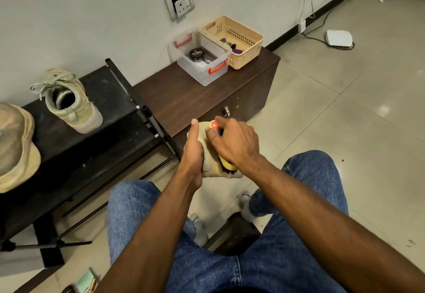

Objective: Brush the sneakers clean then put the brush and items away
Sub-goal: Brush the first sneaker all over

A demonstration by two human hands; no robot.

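Sneakers: 2; 1 in left grip [192,154], 1 on rack [92,145]; right grip [234,145] clasps 1 brush [226,165].

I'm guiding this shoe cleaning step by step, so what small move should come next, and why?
Probably another short brush stroke along the shoe: the left hand grips the beige canvas sneaker, the right hand presses the yellow-backed brush against it, and the matching second sneaker waits on the black rack.

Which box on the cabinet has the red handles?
The clear plastic box, the one nearer the shoe rack, has red handles and holds a round black tin. The beige basket beside it has holes in its walls and no red.
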